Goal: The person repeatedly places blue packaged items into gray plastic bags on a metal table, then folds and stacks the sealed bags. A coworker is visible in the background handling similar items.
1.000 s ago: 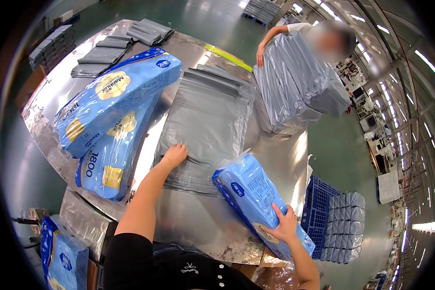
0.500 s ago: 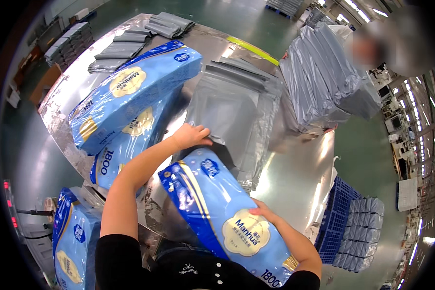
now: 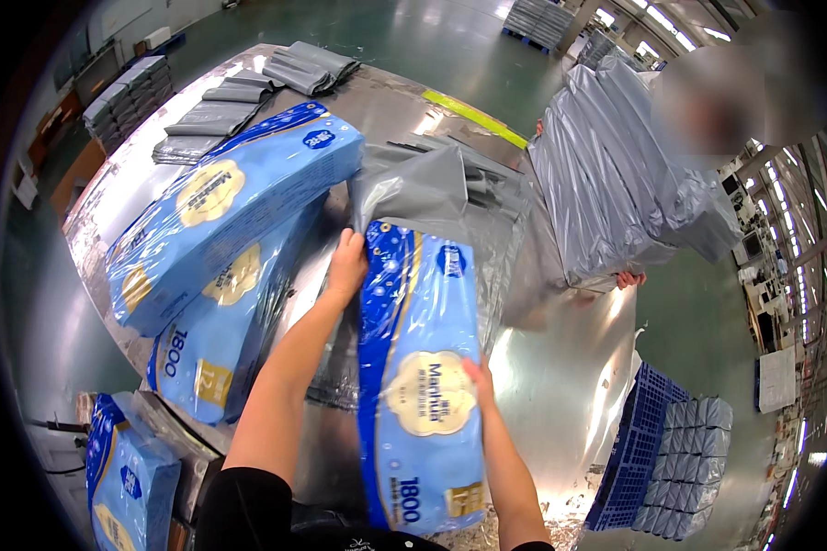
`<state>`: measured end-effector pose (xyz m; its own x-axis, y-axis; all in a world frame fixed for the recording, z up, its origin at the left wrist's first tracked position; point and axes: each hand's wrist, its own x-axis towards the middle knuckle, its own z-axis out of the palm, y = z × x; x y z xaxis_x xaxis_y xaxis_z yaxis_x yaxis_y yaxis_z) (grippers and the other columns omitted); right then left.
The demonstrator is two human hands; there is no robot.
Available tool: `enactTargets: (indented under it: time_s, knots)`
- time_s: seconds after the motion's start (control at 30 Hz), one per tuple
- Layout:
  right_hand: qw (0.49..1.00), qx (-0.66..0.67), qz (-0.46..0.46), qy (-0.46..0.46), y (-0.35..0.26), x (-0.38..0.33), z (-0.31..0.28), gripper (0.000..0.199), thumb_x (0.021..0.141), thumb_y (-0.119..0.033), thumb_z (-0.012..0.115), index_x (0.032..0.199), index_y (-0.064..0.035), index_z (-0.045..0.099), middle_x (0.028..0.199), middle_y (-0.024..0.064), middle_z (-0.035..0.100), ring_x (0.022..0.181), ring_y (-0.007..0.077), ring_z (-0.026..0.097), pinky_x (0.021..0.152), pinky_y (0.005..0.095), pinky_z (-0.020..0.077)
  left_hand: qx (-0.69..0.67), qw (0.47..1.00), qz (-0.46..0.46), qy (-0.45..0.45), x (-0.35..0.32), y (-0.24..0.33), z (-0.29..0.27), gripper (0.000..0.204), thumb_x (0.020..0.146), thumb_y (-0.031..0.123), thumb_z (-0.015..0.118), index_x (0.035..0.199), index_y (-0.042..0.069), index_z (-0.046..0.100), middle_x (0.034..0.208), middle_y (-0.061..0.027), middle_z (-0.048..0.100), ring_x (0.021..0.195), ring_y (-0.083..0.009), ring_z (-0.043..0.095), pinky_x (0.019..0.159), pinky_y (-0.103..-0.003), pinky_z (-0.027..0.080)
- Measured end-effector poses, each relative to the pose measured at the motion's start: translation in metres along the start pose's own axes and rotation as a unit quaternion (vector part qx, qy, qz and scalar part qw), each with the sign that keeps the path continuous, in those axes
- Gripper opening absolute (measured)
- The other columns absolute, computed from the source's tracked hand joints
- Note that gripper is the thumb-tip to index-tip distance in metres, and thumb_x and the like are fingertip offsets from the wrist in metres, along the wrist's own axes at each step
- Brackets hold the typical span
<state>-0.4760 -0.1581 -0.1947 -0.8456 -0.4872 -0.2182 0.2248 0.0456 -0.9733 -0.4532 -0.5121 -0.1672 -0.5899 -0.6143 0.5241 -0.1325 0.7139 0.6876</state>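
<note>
A long blue plastic-wrapped pack of tissues (image 3: 418, 303) lies lengthwise in front of me, its far end against the raised mouth of a grey plastic bag (image 3: 413, 188). My left hand (image 3: 346, 264) is closed at the pack's far left corner, pinching the edge of the grey bag; its fingertips are partly hidden. With my right hand (image 3: 478, 378) I grip the pack's right side. The grey bag lies on top of a stack of flat grey bags, and its upper film is folded up.
Two more blue packs (image 3: 257, 170) lie stacked on the left of the metal table (image 3: 560, 367); another pack (image 3: 129, 477) stands lower left. Folded grey bags (image 3: 216, 115) lie at the far edge. At right, another person's hand (image 3: 630, 278) holds filled grey bags (image 3: 606, 174). A blue crate (image 3: 639, 441) stands beyond the table.
The tissue pack has swung straight and moved forward to the bag's mouth. My left hand has shifted slightly left, and the bag's upper film has lifted. The filled grey bags at right have shifted slightly.
</note>
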Motion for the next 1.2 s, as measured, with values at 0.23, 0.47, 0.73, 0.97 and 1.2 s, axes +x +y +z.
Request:
enactTargets:
  time_s: [0.23, 0.47, 0.73, 0.97, 1.2]
  knots:
    - [0.892, -0.353, -0.218, 0.178, -0.05, 0.118, 0.05, 0.035, 0.088, -0.025, 0.061, 0.112, 0.0001, 0.064, 0.1, 0.0189, 0.069, 0.1, 0.037, 0.064, 0.088, 0.0405, 0.0479, 0.001, 0.998, 0.054, 0.023, 0.007, -0.06, 0.008, 0.011, 0.082, -0.002, 0.054, 0.082, 0.001, 0.043, 0.083, -0.02, 0.046, 0.075, -0.045, 0.051, 0.061, -0.047, 0.042]
    - [0.937, -0.3, -0.153, 0.092, -0.011, 0.195, 0.034, 0.017, 0.081, -0.007, 0.064, 0.095, 0.0032, 0.066, 0.082, 0.0136, 0.068, 0.072, 0.0156, 0.063, 0.065, 0.0282, 0.0486, -0.037, 0.997, 0.046, -0.04, -0.002, -0.047, 0.012, 0.012, 0.078, -0.003, 0.057, 0.078, 0.002, 0.046, 0.077, -0.0152, 0.047, 0.067, -0.0389, 0.052, 0.062, -0.043, 0.044]
    - [0.91, -0.409, -0.066, -0.033, -0.021, 0.048, -0.006, 0.007, 0.076, -0.001, 0.063, 0.083, 0.0012, 0.063, 0.071, 0.0147, 0.061, 0.061, 0.0192, 0.056, 0.061, 0.0298, 0.0462, 0.055, 0.938, -0.023, -0.341, -0.059, -0.038, -0.025, 0.016, 0.079, 0.014, 0.058, 0.091, 0.004, 0.062, 0.093, -0.0193, 0.062, 0.088, -0.0426, 0.059, 0.075, -0.049, 0.048]
    - [0.922, -0.27, 0.152, -0.235, 0.026, -0.24, -0.062, 0.025, 0.076, -0.005, 0.064, 0.1, -0.0027, 0.067, 0.081, 0.0119, 0.07, 0.069, 0.0191, 0.062, 0.065, 0.0359, 0.0492, -0.03, 0.823, 0.034, -0.566, -0.335, 0.033, -0.196, 0.033, 0.07, 0.007, 0.058, 0.102, 0.0, 0.058, 0.097, -0.0218, 0.06, 0.097, -0.0398, 0.058, 0.086, -0.045, 0.048]
    - [0.952, -0.26, 0.159, -0.032, 0.006, -0.31, -0.015, 0.027, 0.072, -0.017, 0.078, 0.093, -0.0016, 0.068, 0.077, 0.0122, 0.069, 0.074, 0.0171, 0.064, 0.069, 0.0329, 0.0515, -0.094, 0.819, -0.225, -0.519, -0.312, 0.119, -0.257, 0.039, 0.078, 0.014, 0.055, 0.115, 0.004, 0.059, 0.103, -0.0256, 0.064, 0.097, -0.041, 0.062, 0.086, -0.043, 0.05]
